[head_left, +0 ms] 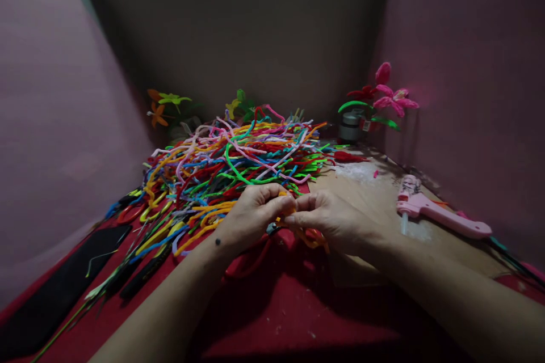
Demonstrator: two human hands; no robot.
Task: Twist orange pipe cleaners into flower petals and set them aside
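Observation:
Both hands meet over the middle of the table, fingertips close together. My left hand [261,207] is closed, its thumb and fingers pinching an orange pipe cleaner [281,218]. From the other side my right hand [321,214] pinches the same orange piece between thumb and forefinger. It looks bent or looped, and part of it is hidden by the fingers. More orange pipe cleaners [314,239] lie just below the right hand. Under the left wrist shows a red curved handle [249,264], perhaps of scissors.
A large heap of coloured pipe cleaners [238,153] lies behind my hands. Pliers and wires [149,272] and a black flat object [63,289] are at left. A pink glue gun [443,215] rests on a brown board [374,193] at right. Pipe-cleaner flowers [394,99] stand behind.

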